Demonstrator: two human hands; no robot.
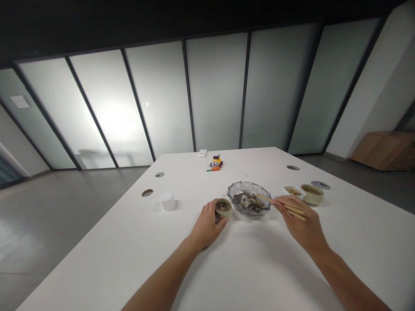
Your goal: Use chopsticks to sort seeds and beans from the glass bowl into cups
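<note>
On the white tabletop (259, 268) a glass bowl (249, 198) is set centrally. A small cup (223, 208) beside it is clasped by the left hand (207, 225). Chopsticks (285, 206), tips in the bowl, are pinched by the right hand (300, 222).

White cup (167, 201), toy (215, 163), wooden cabinet (385, 150)

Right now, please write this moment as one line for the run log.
left hand: holds small cup | right hand: holds chopsticks, tips in glass bowl | beside: small dish, beige bowl
</note>
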